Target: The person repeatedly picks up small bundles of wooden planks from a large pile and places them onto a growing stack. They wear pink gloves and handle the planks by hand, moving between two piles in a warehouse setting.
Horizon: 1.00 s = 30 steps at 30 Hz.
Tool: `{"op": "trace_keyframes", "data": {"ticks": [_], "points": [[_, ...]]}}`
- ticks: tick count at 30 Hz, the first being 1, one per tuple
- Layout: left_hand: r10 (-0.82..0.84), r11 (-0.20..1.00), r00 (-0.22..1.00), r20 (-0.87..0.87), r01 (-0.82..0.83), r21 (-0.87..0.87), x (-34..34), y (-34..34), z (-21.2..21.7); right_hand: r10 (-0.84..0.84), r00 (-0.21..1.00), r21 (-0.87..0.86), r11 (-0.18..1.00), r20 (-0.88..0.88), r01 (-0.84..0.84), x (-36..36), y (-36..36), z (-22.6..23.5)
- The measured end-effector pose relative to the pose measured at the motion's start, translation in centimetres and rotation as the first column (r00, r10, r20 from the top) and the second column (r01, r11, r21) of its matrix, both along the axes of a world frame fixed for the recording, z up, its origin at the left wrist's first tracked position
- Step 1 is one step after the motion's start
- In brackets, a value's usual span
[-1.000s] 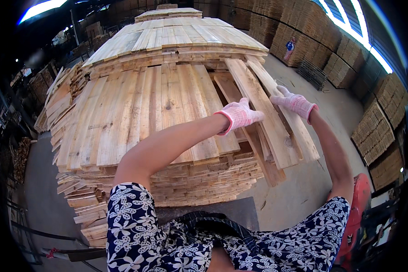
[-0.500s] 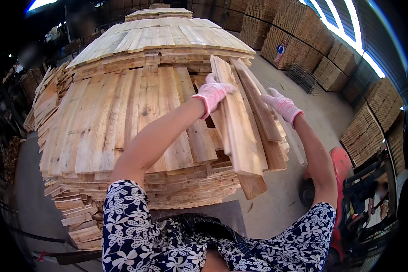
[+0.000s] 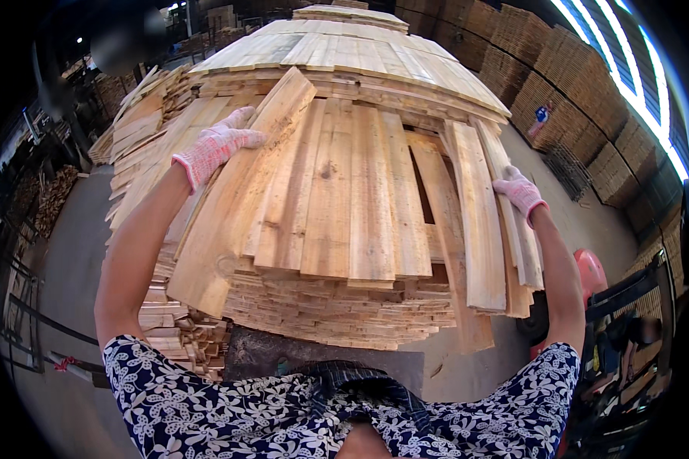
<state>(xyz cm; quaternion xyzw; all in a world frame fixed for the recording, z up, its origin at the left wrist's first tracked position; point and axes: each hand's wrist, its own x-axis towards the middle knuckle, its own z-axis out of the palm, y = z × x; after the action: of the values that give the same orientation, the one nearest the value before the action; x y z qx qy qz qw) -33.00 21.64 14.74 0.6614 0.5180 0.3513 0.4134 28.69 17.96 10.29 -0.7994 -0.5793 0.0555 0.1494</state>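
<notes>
My left hand (image 3: pixel 220 147), in a pink-and-white knit glove, grips the left edge of a wide plank (image 3: pixel 245 191). This plank slants across the left boards of the stack, its near end jutting past the front. At the right side my right hand (image 3: pixel 522 195), gloved alike, presses against the outer edge of a narrow plank (image 3: pixel 513 206). Its visible fingertips are a little apart; the rest are hidden. Just inside lies a paler plank (image 3: pixel 476 222), and a longer board (image 3: pixel 453 237) sticks out toward me. Between my hands, several planks (image 3: pixel 329 183) lie side by side.
Behind rises a higher layer of boards (image 3: pixel 344 50). Loose offcuts (image 3: pixel 187 336) pile up below the near left corner. A red machine (image 3: pixel 589 271) stands at the right. Tall wood stacks (image 3: pixel 582 84) line the far right, where a person (image 3: pixel 541 116) shows.
My left hand has left the planks at the right and now holds a slanted plank at the left. My right hand has come against the outer planks. The view has swung left.
</notes>
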Motion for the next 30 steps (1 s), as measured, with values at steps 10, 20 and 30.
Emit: {"op": "trace_keyframes", "data": {"ticks": [10,20,30], "points": [[0.112,0.987,0.402,-0.909,-0.152,0.054,-2.8,-1.5,-0.5,0.18,0.981,0.166,0.968,0.07,-0.189,-12.6,-2.5,6.6],[0.384,0.913,0.909,-0.161,-0.347,0.214,-14.0,-7.1,-0.8,0.667,0.745,0.017,0.745,0.019,-0.667,-32.6,5.8,6.2],[0.493,0.781,0.214,0.843,-0.537,-0.32,-15.2,-26.7,-12.8,0.885,0.466,-0.055,0.464,-0.02,-0.884,-40.7,14.0,1.3]]}}
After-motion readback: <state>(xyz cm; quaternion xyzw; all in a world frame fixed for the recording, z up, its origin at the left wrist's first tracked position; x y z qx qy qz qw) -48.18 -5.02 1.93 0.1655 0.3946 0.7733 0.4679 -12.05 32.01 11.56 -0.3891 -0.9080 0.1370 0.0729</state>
